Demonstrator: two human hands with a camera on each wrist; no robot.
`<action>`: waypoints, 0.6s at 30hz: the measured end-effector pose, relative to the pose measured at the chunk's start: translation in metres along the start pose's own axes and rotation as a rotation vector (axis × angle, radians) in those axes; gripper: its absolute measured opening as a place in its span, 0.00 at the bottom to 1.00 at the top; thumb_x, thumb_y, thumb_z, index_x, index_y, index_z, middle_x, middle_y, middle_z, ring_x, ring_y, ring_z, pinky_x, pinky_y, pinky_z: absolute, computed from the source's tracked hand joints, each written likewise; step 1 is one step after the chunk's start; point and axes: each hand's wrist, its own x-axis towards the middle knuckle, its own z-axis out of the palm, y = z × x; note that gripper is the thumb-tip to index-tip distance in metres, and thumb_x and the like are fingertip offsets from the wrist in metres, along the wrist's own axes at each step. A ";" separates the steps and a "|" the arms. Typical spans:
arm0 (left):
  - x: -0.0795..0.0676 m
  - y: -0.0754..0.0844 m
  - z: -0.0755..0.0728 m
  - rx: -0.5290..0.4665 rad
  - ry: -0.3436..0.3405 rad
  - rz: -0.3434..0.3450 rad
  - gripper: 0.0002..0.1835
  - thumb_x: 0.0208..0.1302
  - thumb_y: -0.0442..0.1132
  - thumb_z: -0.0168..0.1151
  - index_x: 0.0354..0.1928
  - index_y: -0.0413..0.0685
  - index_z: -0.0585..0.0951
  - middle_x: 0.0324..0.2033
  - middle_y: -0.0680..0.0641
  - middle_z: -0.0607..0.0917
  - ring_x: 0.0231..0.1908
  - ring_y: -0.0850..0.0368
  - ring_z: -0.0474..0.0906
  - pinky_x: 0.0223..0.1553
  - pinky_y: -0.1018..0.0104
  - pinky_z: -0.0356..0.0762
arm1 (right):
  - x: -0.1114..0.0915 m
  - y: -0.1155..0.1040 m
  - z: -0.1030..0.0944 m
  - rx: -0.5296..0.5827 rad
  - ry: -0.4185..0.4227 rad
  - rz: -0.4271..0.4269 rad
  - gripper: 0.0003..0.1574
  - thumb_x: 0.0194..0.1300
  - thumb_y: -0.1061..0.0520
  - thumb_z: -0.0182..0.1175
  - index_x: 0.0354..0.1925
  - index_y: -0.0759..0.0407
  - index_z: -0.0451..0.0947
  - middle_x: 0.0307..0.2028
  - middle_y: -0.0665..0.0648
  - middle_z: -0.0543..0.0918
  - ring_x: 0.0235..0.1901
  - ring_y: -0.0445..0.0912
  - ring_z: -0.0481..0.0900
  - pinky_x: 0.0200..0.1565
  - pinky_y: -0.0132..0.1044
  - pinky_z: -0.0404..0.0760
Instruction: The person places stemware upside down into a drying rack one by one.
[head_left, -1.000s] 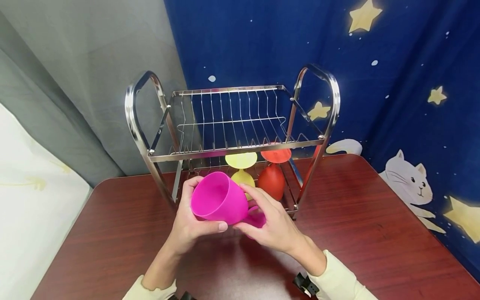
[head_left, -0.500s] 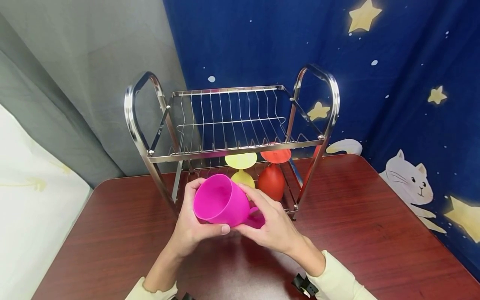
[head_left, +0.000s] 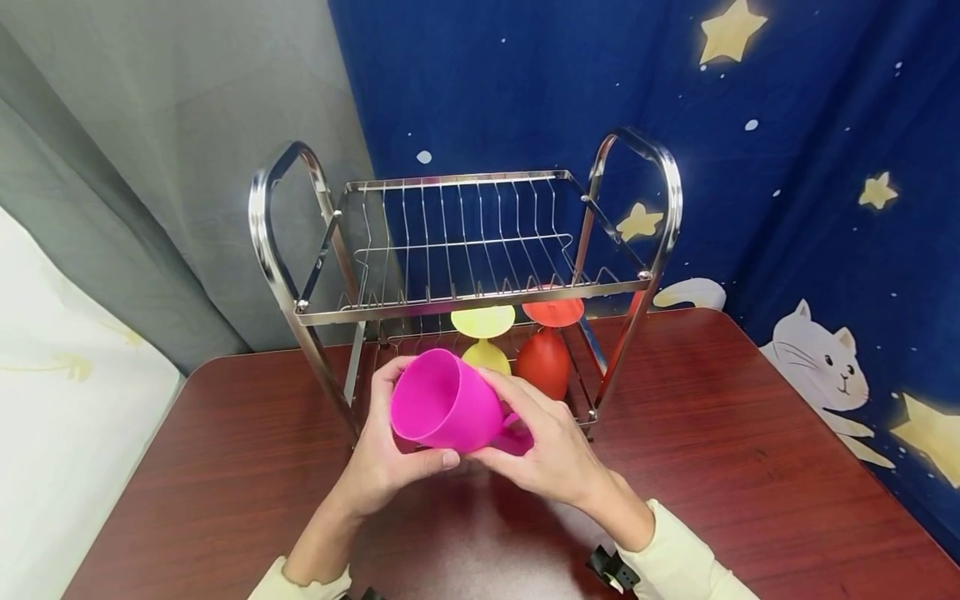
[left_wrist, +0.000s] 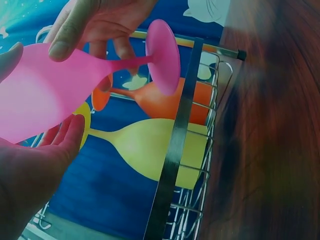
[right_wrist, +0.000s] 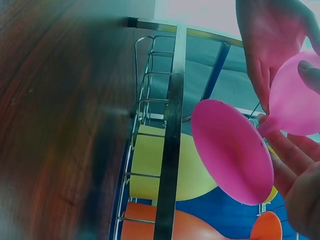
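Note:
A magenta plastic goblet (head_left: 450,404) is held in the air before the rack, its mouth tilted up and to the left. My left hand (head_left: 378,454) grips the bowl from the left, thumb along the near side. From the right, my right hand (head_left: 551,442) holds the base of the bowl near the stem between thumb and fingers. In the left wrist view the stem and round foot (left_wrist: 163,57) stick out beyond both hands. Behind it, a yellow goblet (head_left: 486,357) and a red goblet (head_left: 542,362) stand upside down on the rack's lower tier.
A two-tier chrome dish rack (head_left: 472,304) stands at the back of the reddish wooden table (head_left: 750,467), its upper tier made of wire slots. Grey (head_left: 210,125) and blue star-patterned curtains (head_left: 517,92) hang behind it. A white cloth (head_left: 60,400) lies along the left.
The magenta goblet and both hands have shifted slightly to the right and a little down, mostly in the first half second. The grip stays the same.

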 end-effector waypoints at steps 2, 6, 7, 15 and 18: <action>0.000 0.000 -0.002 -0.022 -0.010 0.022 0.55 0.43 0.36 0.76 0.70 0.49 0.50 0.61 0.41 0.68 0.60 0.46 0.68 0.50 0.59 0.81 | 0.000 0.001 -0.001 -0.038 0.010 -0.002 0.52 0.49 0.48 0.76 0.70 0.50 0.64 0.59 0.53 0.77 0.52 0.44 0.79 0.41 0.30 0.84; 0.001 0.002 -0.007 -0.051 -0.033 0.087 0.59 0.44 0.33 0.76 0.73 0.50 0.46 0.64 0.38 0.65 0.63 0.47 0.67 0.56 0.62 0.77 | -0.002 0.005 -0.002 -0.133 0.039 -0.031 0.51 0.48 0.48 0.76 0.68 0.52 0.67 0.58 0.54 0.78 0.52 0.46 0.80 0.43 0.34 0.84; 0.001 0.003 -0.009 -0.044 -0.038 0.102 0.60 0.44 0.33 0.76 0.74 0.50 0.46 0.65 0.38 0.64 0.64 0.46 0.66 0.58 0.63 0.76 | -0.002 0.006 -0.002 -0.154 0.044 -0.041 0.51 0.48 0.48 0.76 0.68 0.53 0.67 0.58 0.54 0.78 0.52 0.46 0.80 0.43 0.35 0.85; 0.001 0.009 -0.014 0.181 -0.047 0.170 0.60 0.39 0.28 0.76 0.74 0.48 0.51 0.70 0.45 0.61 0.67 0.45 0.60 0.61 0.66 0.70 | -0.002 0.008 -0.005 -0.277 0.028 -0.091 0.49 0.49 0.43 0.74 0.67 0.52 0.69 0.57 0.53 0.80 0.51 0.45 0.82 0.43 0.37 0.85; 0.002 0.010 -0.016 0.323 -0.064 0.244 0.58 0.38 0.30 0.78 0.73 0.45 0.56 0.71 0.47 0.61 0.65 0.46 0.63 0.59 0.66 0.72 | -0.001 0.008 -0.007 -0.325 0.004 -0.102 0.48 0.51 0.41 0.72 0.67 0.50 0.68 0.57 0.52 0.80 0.49 0.44 0.82 0.41 0.36 0.85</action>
